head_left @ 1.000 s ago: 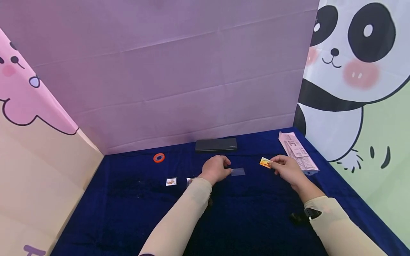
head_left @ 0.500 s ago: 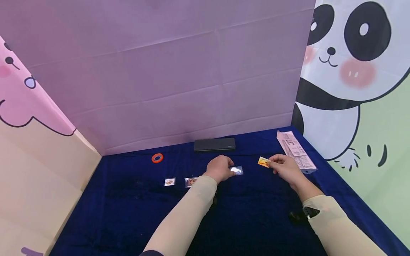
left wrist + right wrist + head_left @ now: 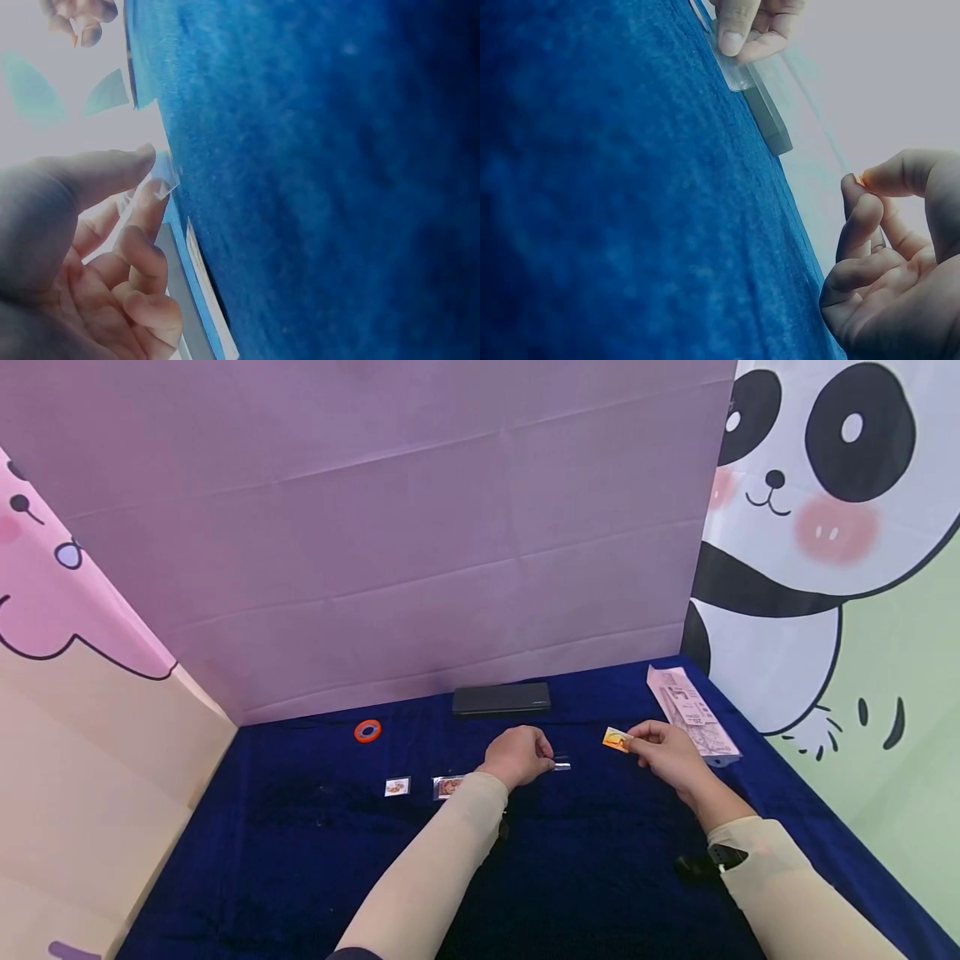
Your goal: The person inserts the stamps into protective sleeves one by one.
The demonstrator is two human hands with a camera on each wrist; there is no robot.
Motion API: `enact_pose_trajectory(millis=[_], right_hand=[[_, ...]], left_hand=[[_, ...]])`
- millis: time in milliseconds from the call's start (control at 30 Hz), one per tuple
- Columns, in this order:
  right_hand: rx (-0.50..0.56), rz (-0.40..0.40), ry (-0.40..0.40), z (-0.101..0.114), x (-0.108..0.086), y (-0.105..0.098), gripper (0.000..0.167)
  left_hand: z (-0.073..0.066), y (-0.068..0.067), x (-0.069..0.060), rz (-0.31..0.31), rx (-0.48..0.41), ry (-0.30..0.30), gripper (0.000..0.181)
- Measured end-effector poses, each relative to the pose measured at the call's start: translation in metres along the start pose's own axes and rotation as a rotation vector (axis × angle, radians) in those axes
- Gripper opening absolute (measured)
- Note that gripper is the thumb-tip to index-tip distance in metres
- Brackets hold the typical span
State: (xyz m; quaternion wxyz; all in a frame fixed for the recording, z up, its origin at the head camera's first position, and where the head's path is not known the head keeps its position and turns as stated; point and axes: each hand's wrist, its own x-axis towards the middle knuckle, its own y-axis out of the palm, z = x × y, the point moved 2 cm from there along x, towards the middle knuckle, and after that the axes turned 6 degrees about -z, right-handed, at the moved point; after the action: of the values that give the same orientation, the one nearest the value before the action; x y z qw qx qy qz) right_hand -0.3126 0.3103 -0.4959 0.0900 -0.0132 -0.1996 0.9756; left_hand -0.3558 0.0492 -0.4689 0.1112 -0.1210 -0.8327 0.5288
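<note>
My left hand (image 3: 517, 756) pinches a small clear plastic sleeve (image 3: 562, 766) between thumb and forefinger, above the dark blue cloth. In the left wrist view the thin transparent sleeve (image 3: 165, 176) sticks out past the fingertips. To the right, my right hand (image 3: 666, 752) holds a small yellow-and-orange picture card (image 3: 616, 740) by its right edge, between thumb and finger. In the right wrist view the card is almost hidden by the fingers. Left of my left forearm lie two small sleeved picture cards, one whole (image 3: 397, 787) and one partly covered by the sleeve (image 3: 447, 787).
A dark flat case (image 3: 502, 699) lies at the back of the cloth (image 3: 300, 852). An orange tape roll (image 3: 367, 731) is at the back left. Behind my right hand lies a pink printed packet (image 3: 693, 710). Fabric walls (image 3: 420, 568) border the table.
My left hand has lifted and tilted the clear sleeve, which lay flat a second ago and now shows nearly edge-on. My right hand keeps the yellow card in about the same place.
</note>
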Motion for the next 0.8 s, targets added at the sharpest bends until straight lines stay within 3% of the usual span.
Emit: enact_pose_trajectory(millis=[133,467,800], right_hand=[[0.006,0.007,0.008,0.003,-0.001,0.001,0.03],[0.025,0.016,0.004,0.007,-0.004,0.002,0.031],[0.034,0.029,-0.026,0.011,-0.003,0.001,0.034]], left_hand=[[0.002,-0.004,-0.003,0.019,-0.062,-0.014,0.011],[0.008,-0.013,-0.006,-0.023,-0.139,0.007,0.006],[0.017,-0.029,-0.02,-0.041,-0.298,0.005,0.007]])
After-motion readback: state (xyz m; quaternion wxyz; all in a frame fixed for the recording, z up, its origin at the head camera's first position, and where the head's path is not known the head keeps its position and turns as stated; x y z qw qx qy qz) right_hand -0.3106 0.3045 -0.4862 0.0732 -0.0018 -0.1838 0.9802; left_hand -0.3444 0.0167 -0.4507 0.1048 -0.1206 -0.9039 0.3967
